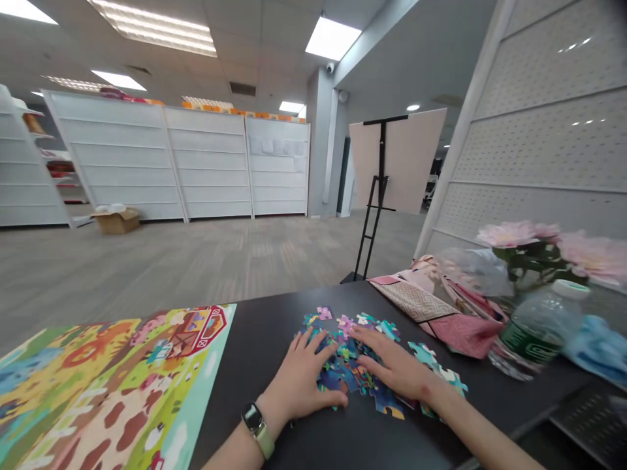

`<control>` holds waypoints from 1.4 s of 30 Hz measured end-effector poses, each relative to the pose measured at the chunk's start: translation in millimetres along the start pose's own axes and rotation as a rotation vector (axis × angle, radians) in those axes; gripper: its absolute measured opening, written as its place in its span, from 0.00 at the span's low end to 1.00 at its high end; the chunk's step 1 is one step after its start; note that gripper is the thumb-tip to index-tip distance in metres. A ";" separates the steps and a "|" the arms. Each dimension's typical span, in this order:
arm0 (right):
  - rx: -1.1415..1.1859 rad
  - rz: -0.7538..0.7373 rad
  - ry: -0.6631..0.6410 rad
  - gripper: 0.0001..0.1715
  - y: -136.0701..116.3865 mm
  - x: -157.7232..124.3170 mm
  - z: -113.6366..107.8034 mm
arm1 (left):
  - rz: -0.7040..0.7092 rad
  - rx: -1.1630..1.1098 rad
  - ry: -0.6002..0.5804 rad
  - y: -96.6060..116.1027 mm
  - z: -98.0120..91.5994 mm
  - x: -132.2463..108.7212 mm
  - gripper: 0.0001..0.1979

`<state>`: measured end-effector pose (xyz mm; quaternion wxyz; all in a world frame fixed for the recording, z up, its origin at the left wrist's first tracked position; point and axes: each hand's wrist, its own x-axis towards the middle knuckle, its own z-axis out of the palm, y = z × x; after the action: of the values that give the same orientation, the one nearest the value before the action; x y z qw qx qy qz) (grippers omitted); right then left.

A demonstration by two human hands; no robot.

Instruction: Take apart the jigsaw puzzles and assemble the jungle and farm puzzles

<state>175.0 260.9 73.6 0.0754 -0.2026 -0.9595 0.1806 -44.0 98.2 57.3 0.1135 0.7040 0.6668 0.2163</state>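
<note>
A pile of loose jigsaw puzzle pieces (347, 375) in blue, teal, pink and orange lies on the black table (255, 346). My left hand (304, 378), with a watch (257, 427) on its wrist, rests over the pile's left side, fingers spread. From the right, my right hand (394, 365) reaches over the pieces, its fingers stretched out and apart. Both palms face down and partly cover the pile. Several pieces, joined or overlapping, stretch along the right side near my right forearm.
A colourful farm-animal picture sheet (147, 391) lies at the left. On the right are a pink bag (455, 313), a plastic water bottle (539, 333), pink flowers (548, 245) and a blue cloth (600, 346). Beyond the table stands a board on a black easel (375, 215).
</note>
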 end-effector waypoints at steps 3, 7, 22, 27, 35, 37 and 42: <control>-0.035 0.059 -0.005 0.42 -11.5 -33.9 1.4 | 0.014 -0.004 0.014 3.2 5.0 2.0 0.42; -0.122 0.115 -0.022 0.49 -14.1 -55.6 15.1 | 0.098 -0.023 0.001 17.5 15.5 18.6 0.41; -0.271 0.468 0.131 0.53 44.9 -101.5 14.5 | 0.174 0.013 -0.182 26.4 13.1 20.3 0.55; -0.164 0.352 0.098 0.44 45.3 -71.0 4.1 | 0.160 0.006 -0.125 43.8 29.7 42.6 0.54; -0.092 0.337 0.169 0.38 61.2 -51.9 0.3 | -0.164 0.029 0.195 8.4 20.2 82.9 0.31; -0.107 0.308 0.149 0.39 59.7 -54.7 -1.7 | -0.258 0.033 0.188 -2.6 25.6 92.8 0.32; -0.206 0.199 0.064 0.52 36.5 -56.3 -3.4 | -0.268 0.029 0.191 14.9 47.1 112.7 0.26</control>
<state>240.0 269.7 58.9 0.0663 -0.3092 -0.9452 0.0813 -7.2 214.3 39.7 0.0674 0.5868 0.7654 0.2555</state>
